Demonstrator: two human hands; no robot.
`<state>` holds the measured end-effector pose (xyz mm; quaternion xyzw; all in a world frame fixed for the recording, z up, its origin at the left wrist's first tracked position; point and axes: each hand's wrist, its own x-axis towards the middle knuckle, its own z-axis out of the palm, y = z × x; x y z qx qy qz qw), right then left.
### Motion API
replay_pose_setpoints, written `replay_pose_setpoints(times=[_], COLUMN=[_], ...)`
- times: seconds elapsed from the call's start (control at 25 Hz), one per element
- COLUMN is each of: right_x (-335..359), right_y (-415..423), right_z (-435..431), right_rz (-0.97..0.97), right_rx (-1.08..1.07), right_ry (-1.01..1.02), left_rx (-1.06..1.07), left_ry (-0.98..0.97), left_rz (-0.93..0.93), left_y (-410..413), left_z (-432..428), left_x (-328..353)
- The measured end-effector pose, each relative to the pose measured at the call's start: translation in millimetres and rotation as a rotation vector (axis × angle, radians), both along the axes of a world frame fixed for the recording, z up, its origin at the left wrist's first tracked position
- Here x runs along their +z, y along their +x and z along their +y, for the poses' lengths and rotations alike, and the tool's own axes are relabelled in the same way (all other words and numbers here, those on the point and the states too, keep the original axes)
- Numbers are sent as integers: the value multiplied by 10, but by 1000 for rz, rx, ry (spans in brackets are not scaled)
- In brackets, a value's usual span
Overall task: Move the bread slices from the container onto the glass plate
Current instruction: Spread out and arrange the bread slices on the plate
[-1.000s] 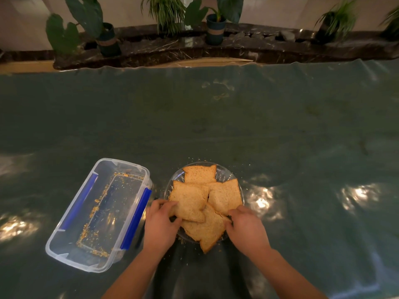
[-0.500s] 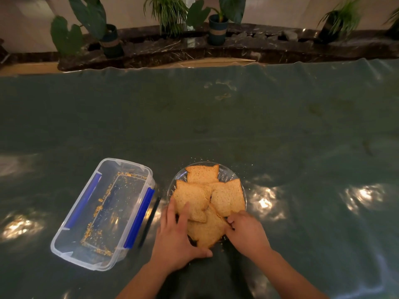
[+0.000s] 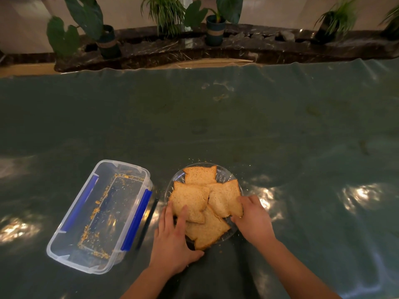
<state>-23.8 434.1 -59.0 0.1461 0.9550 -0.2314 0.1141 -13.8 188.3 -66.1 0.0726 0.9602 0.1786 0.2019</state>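
Note:
Several brown bread slices (image 3: 192, 198) lie overlapping on the round glass plate (image 3: 225, 172) near the table's front edge. Left of it stands the clear plastic container (image 3: 64, 253) with blue clips, holding only crumbs. My left hand (image 3: 173, 242) lies flat with fingers spread on the plate's near-left side, fingertips on the left slice, thumb along the near rim. My right hand (image 3: 253, 221) is at the plate's right side, its fingers curled on the edge of the right slice (image 3: 225, 196).
A shiny green cloth (image 3: 216, 126) covers the table, with crumbs scattered around the plate. Potted plants (image 3: 213, 24) stand on a dark marble ledge beyond the far edge.
My left hand has slid from the left slice's edge to lie flat over the plate's near-left rim. My right hand has moved up to the right slice.

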Motion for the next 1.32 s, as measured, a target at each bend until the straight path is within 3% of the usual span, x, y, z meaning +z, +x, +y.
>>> replay_pose_setpoints(times=[0.24,0.8,1.16,1.32], right_x=[-22,-5,-36,-45], right_y=[-98,-29,185,205], right_z=[79,19,-236,-144], right_rz=[137,320,158,198], right_rx=[106,43,159,-76], right_ry=[115,72,28,-101], left_rx=[13,30,32,58], left_ry=[7,13,5,158], left_rz=[-17,-14,-5,-31], left_y=[-16,-6,5,21], left_z=[-6,4,65,10], left_x=[12,-16,-3,14])
